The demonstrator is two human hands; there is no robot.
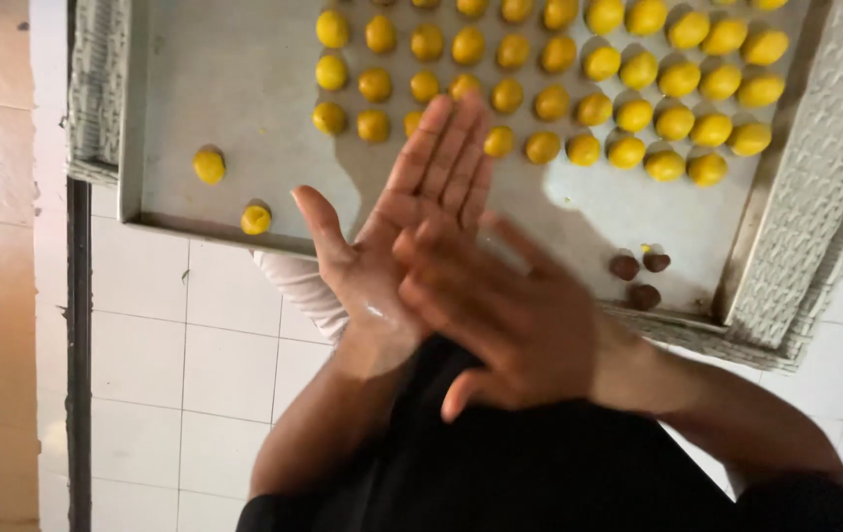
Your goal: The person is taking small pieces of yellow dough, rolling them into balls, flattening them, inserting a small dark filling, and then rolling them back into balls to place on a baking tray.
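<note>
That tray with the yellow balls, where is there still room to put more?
The baking tray is bare on its left part, between its left rim and the rows of yellow dough balls, save two stray balls near the front edge. Another bare strip lies at the front, left of the three brown balls. The right and back are crowded.

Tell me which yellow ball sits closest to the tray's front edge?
The lone yellow ball near the metal tray's front-left rim; another sits farther back, and the rest are in rows.

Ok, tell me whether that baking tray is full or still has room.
Partly full. The tray holds rows of yellow balls across its right and upper part, three brown balls near the lower corner, while its left side is mostly bare metal.
</note>
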